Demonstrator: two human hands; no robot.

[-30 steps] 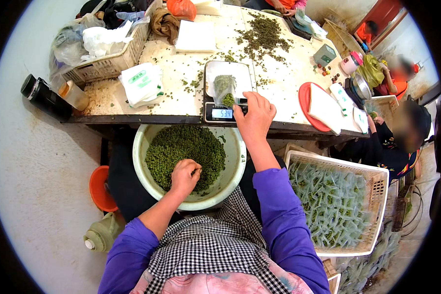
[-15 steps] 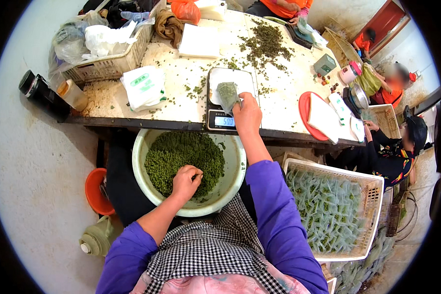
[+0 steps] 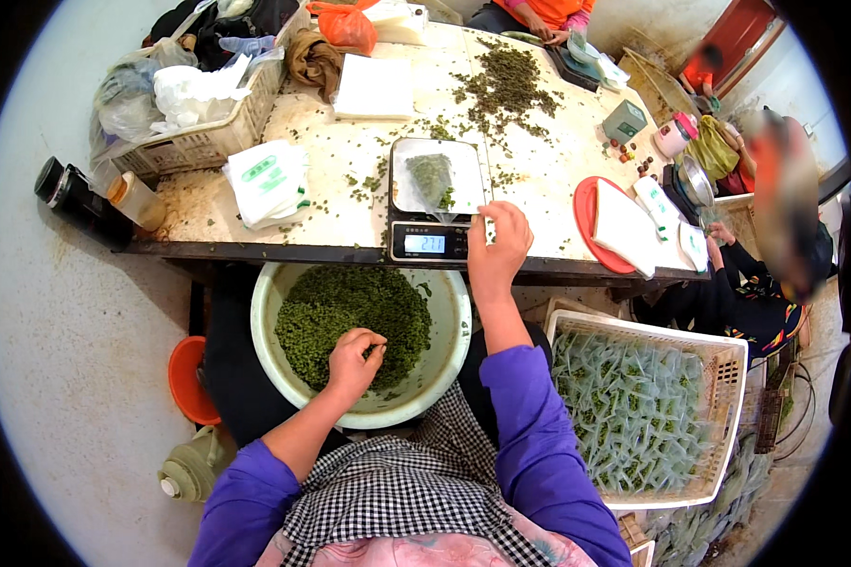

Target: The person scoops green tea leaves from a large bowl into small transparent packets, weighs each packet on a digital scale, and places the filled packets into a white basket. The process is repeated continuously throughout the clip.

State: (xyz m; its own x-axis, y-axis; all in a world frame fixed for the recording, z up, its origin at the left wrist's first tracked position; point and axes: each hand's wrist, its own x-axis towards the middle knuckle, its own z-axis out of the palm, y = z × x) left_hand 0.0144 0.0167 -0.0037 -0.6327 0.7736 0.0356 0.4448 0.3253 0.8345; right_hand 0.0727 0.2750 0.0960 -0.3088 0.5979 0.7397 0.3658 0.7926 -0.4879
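My left hand (image 3: pixel 354 366) hovers over the green buds or seeds (image 3: pixel 340 317) heaped in a pale round basin (image 3: pixel 457 335). Its fingers are pinched together; what they hold, if anything, is too small to name. At the table's front edge, my right hand (image 3: pixel 501 248) is beside a digital scale (image 3: pixel 451 242), with thumb and fingers apart and nothing visible between them. A small clear bag of green buds (image 3: pixel 431 180) lies tilted on the scale's white pan, apart from the right hand, and the display is lit.
A crate of filled bags (image 3: pixel 629 416) stands at my right. Empty bags (image 3: pixel 268 182) lie left of the scale, near a cluttered basket (image 3: pixel 203 142). Loose dark buds (image 3: pixel 509 80) cover the table's far part. A red tray (image 3: pixel 586 217) and several co-workers are rightward and beyond.
My right hand has let go of the small bag, which now rests on the scale, and has drawn back to the right. The display reading has changed. My left hand stays pinched over the basin.
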